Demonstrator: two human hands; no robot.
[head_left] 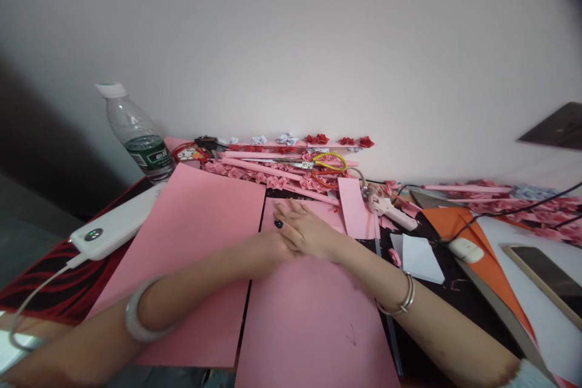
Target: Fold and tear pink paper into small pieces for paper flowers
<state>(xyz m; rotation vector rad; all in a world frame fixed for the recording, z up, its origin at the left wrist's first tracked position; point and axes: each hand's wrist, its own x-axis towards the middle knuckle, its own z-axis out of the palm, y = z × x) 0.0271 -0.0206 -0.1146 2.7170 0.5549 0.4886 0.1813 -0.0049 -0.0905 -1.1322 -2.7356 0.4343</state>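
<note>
Both of my hands meet over a large pink paper sheet (313,321) in the middle of the table. My right hand (313,230) lies flat with its fingers stretched toward the upper left; a dark nail shows, and nothing is seen in its grasp. Against and partly beneath it is my left hand (273,251), somewhat blurred, its fingers mostly hidden. A second pink sheet (213,212) lies to the left, under my left forearm. Just beyond my right hand is a narrow pink paper strip (352,206).
Behind the sheets are scissors (330,162), paper flowers (286,139) and rolled pink sticks (259,167). A glue gun (391,209) and white paper (418,257) lie right, near a phone (545,273). A power bank (113,224) and water bottle (136,127) are left.
</note>
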